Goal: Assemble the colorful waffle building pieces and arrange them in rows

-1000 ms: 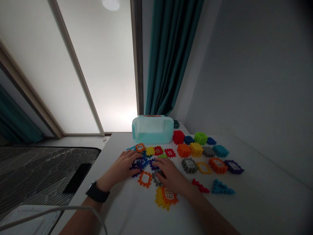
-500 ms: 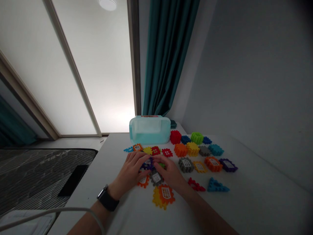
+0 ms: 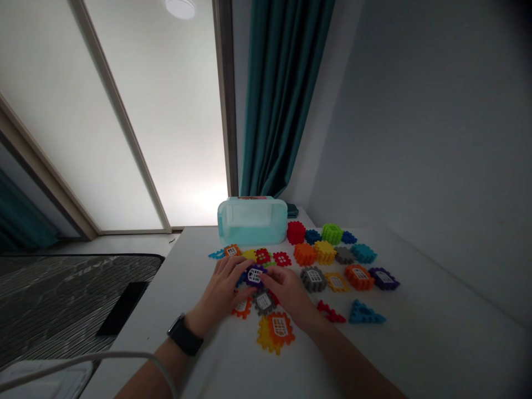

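Note:
Between my two hands is a purple interlocking building block (image 3: pixel 254 275) with a white window insert, its window side facing up. My left hand (image 3: pixel 224 285) grips its left side, thumb below and fingers above. The fingertips of my right hand (image 3: pixel 286 288) pinch its right edge. Just below it lie a grey window block (image 3: pixel 264 302) and an orange window block (image 3: pixel 241 307), both partly covered. A bit of blue shows under my left fingers. Nearer to me, an orange window block (image 3: pixel 280 327) overlaps a yellow block (image 3: pixel 266 339).
A translucent teal bin (image 3: pixel 252 221) stands at the back of the white table (image 3: pixel 224 366). Stacks of coloured blocks, such as yellow (image 3: pixel 325 252) and orange (image 3: pixel 305 254), sit to the right. Red (image 3: pixel 331 311) and blue triangles (image 3: pixel 366 313) lie nearer. A white cable (image 3: pixel 124 353) crosses the lower left.
The purple block has tilted so its window faces up more fully. My right fingers have shifted to its right edge. The rest of the table looks the same, with a slight camera shift.

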Demonstrator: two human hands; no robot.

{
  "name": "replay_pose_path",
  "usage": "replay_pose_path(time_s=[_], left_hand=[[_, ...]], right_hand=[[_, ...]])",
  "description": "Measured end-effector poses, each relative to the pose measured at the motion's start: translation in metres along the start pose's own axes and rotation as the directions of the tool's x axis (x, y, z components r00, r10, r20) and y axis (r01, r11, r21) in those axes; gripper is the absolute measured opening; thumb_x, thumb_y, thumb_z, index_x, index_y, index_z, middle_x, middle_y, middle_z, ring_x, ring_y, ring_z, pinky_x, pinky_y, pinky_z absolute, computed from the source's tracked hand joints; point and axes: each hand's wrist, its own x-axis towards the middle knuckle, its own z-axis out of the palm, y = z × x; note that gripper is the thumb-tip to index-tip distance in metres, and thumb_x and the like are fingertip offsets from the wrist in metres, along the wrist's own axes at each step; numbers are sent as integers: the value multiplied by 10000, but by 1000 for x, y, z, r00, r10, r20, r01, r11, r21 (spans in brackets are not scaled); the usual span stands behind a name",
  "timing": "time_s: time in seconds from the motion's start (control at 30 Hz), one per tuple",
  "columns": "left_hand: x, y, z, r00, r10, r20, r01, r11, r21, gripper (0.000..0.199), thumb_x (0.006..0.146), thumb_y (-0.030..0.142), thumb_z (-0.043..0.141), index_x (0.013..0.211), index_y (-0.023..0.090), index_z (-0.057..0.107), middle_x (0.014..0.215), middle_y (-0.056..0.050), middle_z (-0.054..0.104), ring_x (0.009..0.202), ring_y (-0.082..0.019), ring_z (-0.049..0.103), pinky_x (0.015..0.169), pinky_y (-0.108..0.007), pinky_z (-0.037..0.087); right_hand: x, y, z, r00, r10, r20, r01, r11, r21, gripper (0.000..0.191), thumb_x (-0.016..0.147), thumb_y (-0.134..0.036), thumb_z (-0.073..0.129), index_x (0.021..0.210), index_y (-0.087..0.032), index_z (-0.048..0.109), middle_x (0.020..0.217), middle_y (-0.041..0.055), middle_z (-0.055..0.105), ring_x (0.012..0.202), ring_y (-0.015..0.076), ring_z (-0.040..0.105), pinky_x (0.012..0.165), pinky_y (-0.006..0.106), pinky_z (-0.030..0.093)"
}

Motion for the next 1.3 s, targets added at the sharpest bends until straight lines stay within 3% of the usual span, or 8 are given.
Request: replay_pose_path(time_s=[0.23,0.57,0.83,1.03,1.3], left_hand=[[-1,2,1,999,-25,24,27,997,-77,512,992,380,554,1462,221,429,1171,-119,650,1075,-269,594,968,-455,489],[-2,5,-2,994,-37,101,48,993,-108,486,1004,270,507,1484,255,433,1128,-104,647,1050,-246,601,956,-427,515],[-3,1,-1,988,-155,2,154,978,-144,324,984,296,547,1300,224,553,1151,-103,669,1083,-253,613,973,-443,503],[-3,2,-3,992,-128,8,128,985,-116,598,870,398,719,1393,225,486,1302,-143,576,1214,-305,545,1038,-499,471],[-4,-3,-5,991,-131,-27,127,986,-111,525,878,342,700,1367,257,527,1327,-142,518,1259,-310,520,1060,-522,474]], right_hand=[[-1,-2,-1,999,29,31,-31,997,71,407,728,-565,770,830,-177,700,755,-4,678,678,149,581,640,266,455],[-1,-3,-2,999,-36,27,36,999,-20,371,770,-551,718,836,-187,688,774,3,676,729,177,609,663,279,464],[-2,-6,-2,1000,7,6,-7,999,-42,401,745,-577,727,751,-185,644,695,-12,614,654,160,546,591,267,415],[-6,-12,5,998,56,-6,-55,994,94,444,710,-620,739,740,-191,629,682,-21,603,633,150,522,594,268,414],[-7,-8,8,998,59,15,-60,994,88,465,695,-640,743,759,-189,646,701,-11,630,655,163,557,617,276,434]])
